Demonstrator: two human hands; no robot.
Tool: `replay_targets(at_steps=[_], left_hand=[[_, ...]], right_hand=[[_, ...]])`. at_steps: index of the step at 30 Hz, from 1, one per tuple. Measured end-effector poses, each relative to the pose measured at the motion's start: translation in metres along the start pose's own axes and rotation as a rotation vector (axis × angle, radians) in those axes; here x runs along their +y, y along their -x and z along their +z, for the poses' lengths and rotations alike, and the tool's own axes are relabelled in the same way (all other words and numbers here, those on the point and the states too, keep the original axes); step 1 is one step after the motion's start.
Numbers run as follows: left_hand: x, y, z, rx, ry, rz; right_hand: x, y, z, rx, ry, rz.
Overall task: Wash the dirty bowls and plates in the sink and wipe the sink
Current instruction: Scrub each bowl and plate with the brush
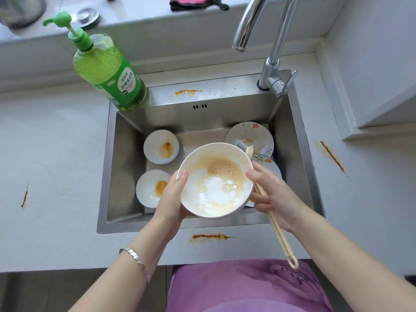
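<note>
Gripped white bowl [216, 181] at 9 o'clock with left hand [171, 194], thumb over rim. Clamped dish brush [277, 228] in right hand [270, 197] at 3 o'clock, thumb against rim. Held over sink [126, 165]; foamy orange residue inside. Probably best tilted, scrubbed in circles, grip kept firm. Beyond: stained small bowls [161, 147] at 10 o'clock, floral plates [249, 135] at 1 o'clock.

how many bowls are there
3: large bowl held over the sink by left hand and right hand; rear small bowl and near small bowl on the sink floor, left. Others may hide beneath.
</note>
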State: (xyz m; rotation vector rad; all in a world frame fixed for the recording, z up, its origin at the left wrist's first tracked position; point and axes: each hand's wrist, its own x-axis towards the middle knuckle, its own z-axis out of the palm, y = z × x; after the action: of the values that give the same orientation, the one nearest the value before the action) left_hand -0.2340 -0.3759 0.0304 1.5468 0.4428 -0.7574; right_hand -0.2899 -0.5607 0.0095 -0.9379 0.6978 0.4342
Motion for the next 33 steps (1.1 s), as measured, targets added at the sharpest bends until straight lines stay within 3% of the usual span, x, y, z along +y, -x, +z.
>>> replay_targets(at_steps=[2, 4, 6, 8, 10, 12, 14, 17, 19, 22, 24, 28, 33], left_hand=[[-0.008, -0.003, -0.003, 0.069, -0.353, 0.139], [-0.016, 0.002, -0.005, 0.121, -0.715, 0.404], [-0.018, 0.009, 0.001, 0.004, -0.915, 0.650], [-0.024, 0.014, 0.012, -0.165, -1.102, 0.724], [-0.032, 0.017, 0.020, -0.143, -1.207, 0.820], [-0.033, 0.016, 0.025, -0.054, -1.140, 0.803], [-0.025, 0.015, 0.025, -0.040, -0.915, 0.606], [-0.001, 0.005, 0.018, -0.072, -0.469, 0.321], [0.008, 0.002, 0.011, -0.147, -0.341, 0.260], [0.011, 0.003, 0.008, -0.224, -0.374, 0.284], [0.010, 0.005, 0.007, -0.243, -0.393, 0.305], [0.012, 0.004, 0.000, -0.239, -0.394, 0.299], [0.017, 0.002, -0.011, -0.227, -0.396, 0.334]], right_hand=[[0.002, 0.000, 0.002, 0.104, 0.034, -0.032], [0.004, 0.001, 0.005, 0.206, 0.111, -0.046], [0.006, -0.001, 0.009, 0.280, 0.225, -0.062], [0.008, -0.004, 0.014, 0.337, 0.308, -0.087], [0.010, -0.005, 0.017, 0.360, 0.344, -0.132], [0.004, -0.002, 0.022, 0.341, 0.343, -0.176], [-0.006, 0.002, 0.024, 0.302, 0.410, -0.232], [-0.026, 0.011, 0.020, 0.251, 0.610, -0.310], [-0.031, 0.025, 0.015, 0.173, 0.754, -0.393], [-0.030, 0.049, 0.015, 0.024, 1.115, -0.502], [-0.036, 0.049, 0.010, 0.023, 1.253, -0.491], [-0.049, 0.035, -0.006, 0.143, 1.184, -0.451], [-0.036, 0.047, 0.006, -0.003, 1.273, -0.473]])
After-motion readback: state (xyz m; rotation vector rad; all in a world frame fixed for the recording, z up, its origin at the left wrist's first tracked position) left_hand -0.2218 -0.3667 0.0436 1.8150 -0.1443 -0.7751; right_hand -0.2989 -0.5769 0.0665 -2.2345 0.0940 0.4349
